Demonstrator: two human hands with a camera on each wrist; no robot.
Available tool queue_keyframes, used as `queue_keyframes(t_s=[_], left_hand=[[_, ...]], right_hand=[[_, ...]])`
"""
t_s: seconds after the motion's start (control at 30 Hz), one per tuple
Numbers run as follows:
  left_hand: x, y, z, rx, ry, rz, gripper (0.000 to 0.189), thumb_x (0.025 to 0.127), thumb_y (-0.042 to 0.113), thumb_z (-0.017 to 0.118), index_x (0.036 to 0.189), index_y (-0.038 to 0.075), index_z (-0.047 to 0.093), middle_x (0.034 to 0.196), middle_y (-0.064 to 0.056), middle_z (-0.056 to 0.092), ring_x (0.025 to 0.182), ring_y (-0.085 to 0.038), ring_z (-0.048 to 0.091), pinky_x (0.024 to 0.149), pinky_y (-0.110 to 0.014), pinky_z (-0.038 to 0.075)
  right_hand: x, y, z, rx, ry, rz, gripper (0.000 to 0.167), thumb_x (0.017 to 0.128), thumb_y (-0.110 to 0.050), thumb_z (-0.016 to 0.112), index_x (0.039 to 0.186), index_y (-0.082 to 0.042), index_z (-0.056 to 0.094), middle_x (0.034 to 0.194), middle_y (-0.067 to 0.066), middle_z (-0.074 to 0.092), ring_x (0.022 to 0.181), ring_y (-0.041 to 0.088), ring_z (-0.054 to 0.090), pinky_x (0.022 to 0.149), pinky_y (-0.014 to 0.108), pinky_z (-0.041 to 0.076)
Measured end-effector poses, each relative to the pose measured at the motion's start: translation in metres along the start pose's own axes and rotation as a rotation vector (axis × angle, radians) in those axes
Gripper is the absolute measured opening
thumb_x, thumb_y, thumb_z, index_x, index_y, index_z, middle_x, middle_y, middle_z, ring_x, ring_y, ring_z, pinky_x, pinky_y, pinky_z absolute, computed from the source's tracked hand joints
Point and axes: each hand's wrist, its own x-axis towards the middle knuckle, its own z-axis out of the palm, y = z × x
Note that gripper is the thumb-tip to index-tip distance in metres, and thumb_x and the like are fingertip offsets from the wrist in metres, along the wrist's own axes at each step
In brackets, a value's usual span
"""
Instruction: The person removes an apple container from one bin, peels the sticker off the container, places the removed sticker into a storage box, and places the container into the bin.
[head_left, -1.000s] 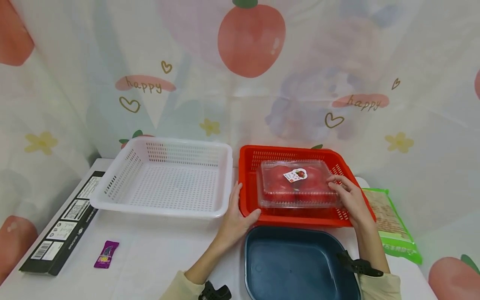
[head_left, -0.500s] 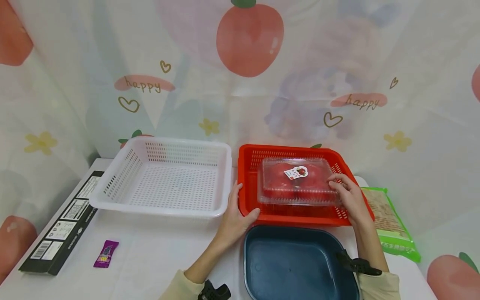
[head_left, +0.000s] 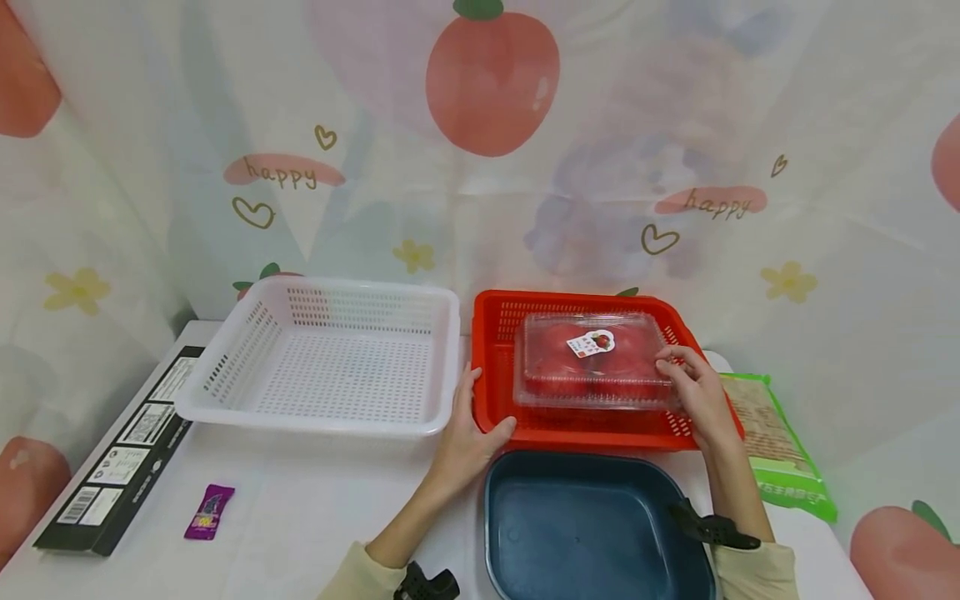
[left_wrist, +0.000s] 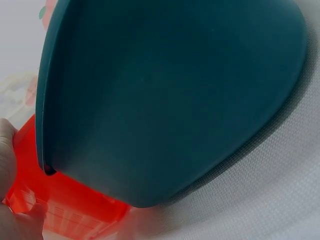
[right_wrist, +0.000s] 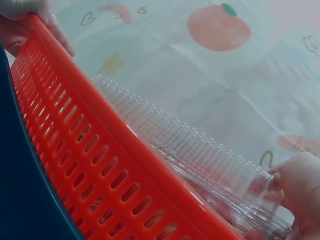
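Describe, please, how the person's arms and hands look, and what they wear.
The left hand and right hand wear no gloves. The long sleeves are pale beige, and a black device is worn near the end of each.

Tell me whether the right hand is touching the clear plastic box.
Touching. The right wrist view shows it: the right hand grips one end of the clear plastic box.
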Motion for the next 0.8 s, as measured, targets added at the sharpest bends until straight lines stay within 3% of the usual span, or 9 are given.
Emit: queue_keyframes(t_s=[0.23,0.5,0.8], left_hand=[[-0.0017,0.0006,0.0001,-0.012,-0.002,0.000,0.099,0.077,0.029,0.079,0.152,0.033,0.015,0.153,0.008,0.029,0.133,-0.024,0.042,0.093,-0.036,0.055],[-0.0010,-0.0008,0.0005,-0.021,-0.006,0.014,0.098,0.078,0.025,0.077,0.153,0.031,0.014,0.157,0.003,0.025,0.135,-0.029,0.040,0.094,-0.037,0.055],[-0.0020,-0.0007,0.0002,-0.017,-0.007,0.005,0.097,0.079,0.025,0.077,0.153,0.031,0.014,0.155,0.007,0.026,0.134,-0.026,0.040,0.093,-0.036,0.055]], right_hand=[[-0.0005,-0.0017,-0.0009,0.088,0.024,0.016,0.013,0.096,-0.033,0.058,0.107,-0.027,0.059,0.085,-0.012,0.054,0.070,0.006,0.051,0.055,0.018,0.052],[0.0004,-0.0015,-0.0030,0.113,0.055,0.045,0.013,0.096,-0.033,0.057,0.109,-0.029,0.056,0.096,-0.015,0.053,0.083,0.004,0.052,0.062,0.015,0.054],[-0.0012,-0.0021,-0.0022,0.198,0.108,0.027,0.012,0.097,-0.031,0.057,0.108,-0.026,0.056,0.095,-0.011,0.053,0.085,0.006,0.052,0.066,0.013,0.052]])
